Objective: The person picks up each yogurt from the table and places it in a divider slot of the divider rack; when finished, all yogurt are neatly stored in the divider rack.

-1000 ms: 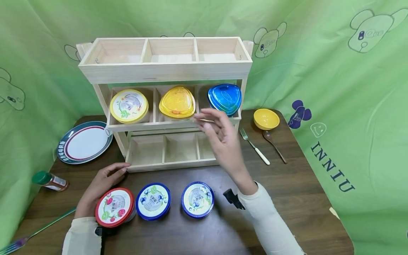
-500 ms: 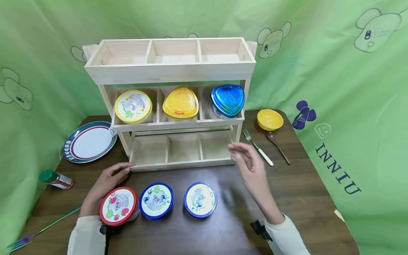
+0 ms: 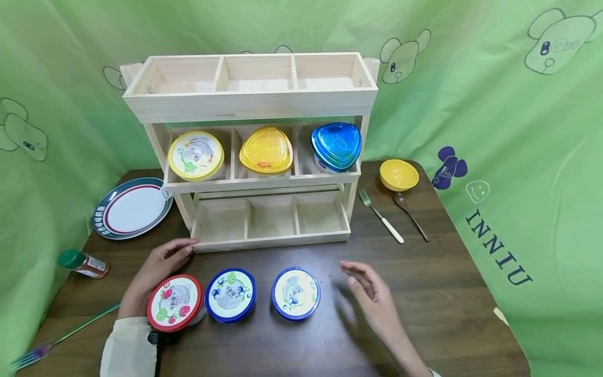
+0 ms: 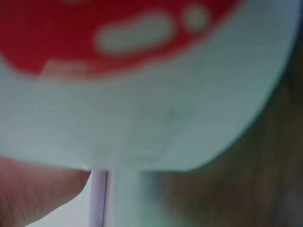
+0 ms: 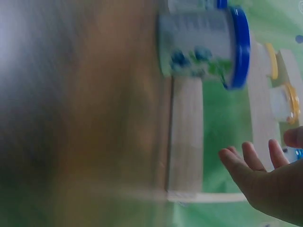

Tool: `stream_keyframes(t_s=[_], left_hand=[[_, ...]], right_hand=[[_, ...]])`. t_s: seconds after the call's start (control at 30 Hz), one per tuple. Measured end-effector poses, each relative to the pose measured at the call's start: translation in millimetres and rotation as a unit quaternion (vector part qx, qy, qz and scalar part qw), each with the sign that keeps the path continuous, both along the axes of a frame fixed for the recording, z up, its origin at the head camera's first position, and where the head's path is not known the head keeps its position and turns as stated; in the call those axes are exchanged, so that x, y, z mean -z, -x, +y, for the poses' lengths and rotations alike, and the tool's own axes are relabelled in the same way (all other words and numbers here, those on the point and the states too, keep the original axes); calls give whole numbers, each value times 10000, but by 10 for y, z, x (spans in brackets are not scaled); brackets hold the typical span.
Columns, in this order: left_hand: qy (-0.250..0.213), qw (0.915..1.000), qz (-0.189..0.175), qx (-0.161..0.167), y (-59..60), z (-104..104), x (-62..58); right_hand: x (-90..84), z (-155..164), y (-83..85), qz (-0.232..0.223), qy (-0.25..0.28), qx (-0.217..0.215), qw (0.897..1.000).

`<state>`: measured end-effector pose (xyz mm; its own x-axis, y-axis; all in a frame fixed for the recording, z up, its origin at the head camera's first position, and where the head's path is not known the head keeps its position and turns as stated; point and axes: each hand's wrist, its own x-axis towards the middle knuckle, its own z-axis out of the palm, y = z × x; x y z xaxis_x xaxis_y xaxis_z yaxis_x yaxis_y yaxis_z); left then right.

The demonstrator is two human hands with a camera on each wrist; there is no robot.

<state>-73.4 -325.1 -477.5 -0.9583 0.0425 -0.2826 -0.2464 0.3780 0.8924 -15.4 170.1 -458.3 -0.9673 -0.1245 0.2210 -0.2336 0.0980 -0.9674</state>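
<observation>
The right hand (image 3: 374, 296) hovers with relaxed fingers just right of the near blue-lidded tub (image 3: 296, 293) on the surface (image 3: 447, 293), which looks light, rigid and smooth-walled, best gripped around its sides below the lid, while the left hand (image 3: 153, 272) rests flat beside the red-lidded tub (image 3: 175, 302).

Blurred red-lidded cup (image 4: 142, 85), bottom fork (image 3: 56, 340) cropped

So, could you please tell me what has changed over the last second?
The right hand came down from the blue-lidded tub on the rack's middle shelf to beside the right blue-rimmed tub, open and empty. The left hand stayed by the red-rimmed tub; all tubs kept their places.
</observation>
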Motion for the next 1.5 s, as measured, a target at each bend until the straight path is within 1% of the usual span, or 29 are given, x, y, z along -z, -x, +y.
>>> stream_keyframes(t_s=[0.07, 0.2, 0.3, 0.4, 0.67, 0.83, 1.0, 1.07, 1.3, 1.5], left_hand=[[77, 10000, 6, 16, -2, -5, 5], [215, 9998, -33, -4, -16, -15, 12], [231, 9997, -50, -5, -18, -9, 10], [155, 9999, -33, -2, -10, 3, 2], [-42, 10000, 24, 1, 7, 1, -2], [10, 10000, 46, 29, 14, 2, 1], [98, 9999, 56, 51, 9, 3, 3], [105, 9999, 63, 50, 10, 0, -4], [-173, 9998, 40, -18, 25, -8, -10], [-55, 10000, -5, -7, 9, -1, -4]], right_hand=[[65, -53, -59, -36, 49, -86, 9999], [151, -182, -136, -335, 298, -345, 9984], [187, -277, -171, -676, 455, -566, 9951], [211, -360, -186, -895, 526, -673, 9923], [236, -505, -180, -1095, 674, -694, 9893], [224, -568, -207, -1363, 622, -602, 9869], [225, -610, -218, -1578, 438, -514, 9852], [225, -617, -214, -1618, 382, -506, 9848], [233, -635, -206, -1560, 419, -491, 9856], [247, -608, -262, -1284, 272, -315, 9908]])
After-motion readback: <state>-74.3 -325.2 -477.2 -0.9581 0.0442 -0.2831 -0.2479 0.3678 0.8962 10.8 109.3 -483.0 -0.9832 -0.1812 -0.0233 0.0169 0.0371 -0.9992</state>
